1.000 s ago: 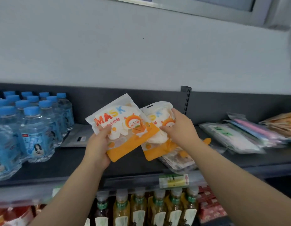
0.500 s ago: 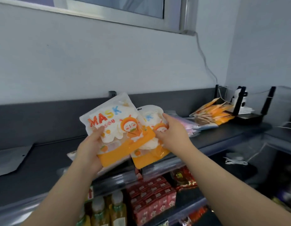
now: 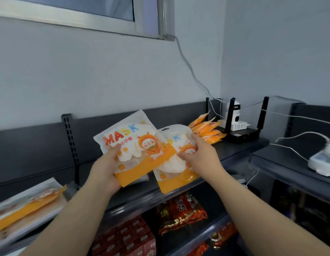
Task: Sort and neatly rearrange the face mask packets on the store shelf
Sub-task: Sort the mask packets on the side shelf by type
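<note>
The left hand point(image 3: 105, 174) and the right hand point(image 3: 199, 156) each hold one packet in the air, above and in front of the dark shelf point(image 3: 240, 146). Neither packet rests on it. The left grip pinches the lower left corner of the front "MASK" packet point(image 3: 136, 145), with the thumb laid on its printed face. The right grip closes on the second mask packet point(image 3: 177, 174), thumb on the front and fingers wrapped round its right edge. The two packets overlap. The front one's orange bottom band crosses over the left side of the second, so the second sits behind and to the right. The front packet's long axis leans with its top toward the left, while the second stands closer to upright with its hang hole on top. A fanned pile of orange packets point(image 3: 206, 130) lies on the shelf beyond and to the right of the right hand, just beside a black router point(image 3: 242, 135). More mask packets point(image 3: 27, 204) of the same orange-banded print lie flat on the shelf to the far left, well apart from that pile. The right hand is the nearer one to the orange pile and the left hand to the flat packets. Whichever stack these two belong with, the overlapped pair probably has to be squared up or parted before either is laid down.
</note>
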